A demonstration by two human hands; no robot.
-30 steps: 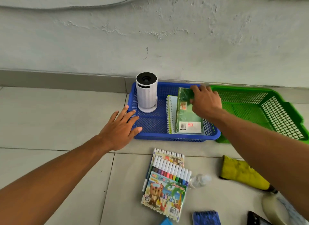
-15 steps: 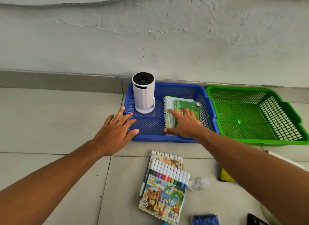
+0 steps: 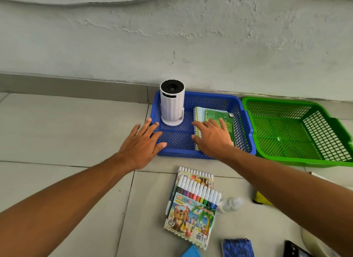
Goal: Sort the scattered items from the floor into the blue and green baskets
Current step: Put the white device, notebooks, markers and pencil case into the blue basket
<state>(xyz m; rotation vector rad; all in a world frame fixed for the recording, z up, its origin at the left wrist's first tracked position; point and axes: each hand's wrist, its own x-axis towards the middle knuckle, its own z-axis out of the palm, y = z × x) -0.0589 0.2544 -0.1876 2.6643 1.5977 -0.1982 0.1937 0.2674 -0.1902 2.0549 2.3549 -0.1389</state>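
The blue basket (image 3: 246, 122) stands against the wall with a white cylinder device (image 3: 172, 103) upright in its left half. A spiral notebook (image 3: 198, 111) lies in its right half with a green booklet (image 3: 219, 116) on top. My right hand (image 3: 212, 137) rests flat, fingers spread, on the booklet and notebook. My left hand (image 3: 142, 144) lies open on the basket's front left corner. The green basket (image 3: 298, 130) sits empty to the right. Two packs of colour pens (image 3: 194, 205) lie on the floor in front.
On the tiles near me lie a small clear bottle (image 3: 230, 204), a yellow cloth (image 3: 262, 199), a blue spiral notepad (image 3: 237, 247), a light blue item (image 3: 191, 252), a black phone (image 3: 295, 250) and a cream object (image 3: 313, 243).
My right hand laid the green booklet down onto the notebook in the blue basket and now presses flat on it. My left hand stayed at the basket's corner.
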